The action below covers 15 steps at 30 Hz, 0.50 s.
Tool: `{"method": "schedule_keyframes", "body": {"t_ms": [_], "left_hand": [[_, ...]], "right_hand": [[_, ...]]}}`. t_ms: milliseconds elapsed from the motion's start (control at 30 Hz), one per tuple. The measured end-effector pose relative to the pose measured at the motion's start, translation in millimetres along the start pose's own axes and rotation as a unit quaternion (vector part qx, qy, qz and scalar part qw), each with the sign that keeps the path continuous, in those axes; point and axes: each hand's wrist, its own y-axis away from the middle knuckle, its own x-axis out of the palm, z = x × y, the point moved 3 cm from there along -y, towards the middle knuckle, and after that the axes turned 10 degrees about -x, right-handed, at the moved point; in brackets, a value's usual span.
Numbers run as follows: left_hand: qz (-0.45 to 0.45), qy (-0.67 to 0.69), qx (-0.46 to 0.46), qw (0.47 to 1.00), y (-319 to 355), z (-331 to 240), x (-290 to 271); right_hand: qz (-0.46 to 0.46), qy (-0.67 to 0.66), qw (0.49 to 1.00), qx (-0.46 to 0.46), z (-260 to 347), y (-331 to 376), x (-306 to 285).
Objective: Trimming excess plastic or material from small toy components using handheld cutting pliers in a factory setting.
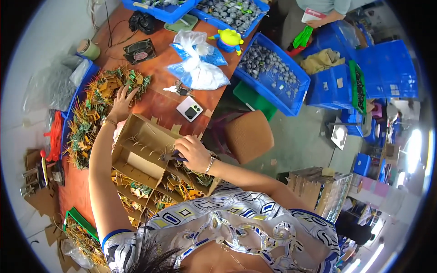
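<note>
My left hand (121,103) reaches to the pile of small wired circuit boards (88,120), orange and green, along the table's left side. Its fingers are apart and touch the pile's edge. My right hand (195,154) is closed around a small dark-handled tool (176,156), whose tip I cannot make out clearly. It hangs over a divided cardboard box (144,163) in front of me. Several of the box's near compartments hold wired boards (175,185); the far ones show bare cardboard and a few thin wires.
White plastic bags (195,73), keys (177,89), a phone (189,109) and a yellow-and-blue toy (229,40) lie on the red table (154,107). Blue bins (273,73) of grey parts stand beyond. A brown stool (249,136) is right. Another person's hand (318,20) shows at the top.
</note>
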Motion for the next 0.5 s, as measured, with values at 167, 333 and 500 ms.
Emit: {"method": "schedule_keyframes", "body": {"t_ms": [167, 333, 500], "left_hand": [[-0.004, 0.11, 0.028, 0.994, 25.7, 5.5, -20.8], [-0.177, 0.319, -0.082, 0.927, 108.6, -21.5, -69.6], [-0.266, 0.478, -0.182, 0.817, 240.8, -84.0, -53.0]], "right_hand": [[0.003, -0.058, 0.998, -0.015, 0.2, -8.3, -6.0], [-0.001, -0.173, 0.976, 0.134, -8.5, -6.6, -28.0], [-0.045, -0.637, 0.649, 0.412, -21.3, 30.7, -55.0]]}}
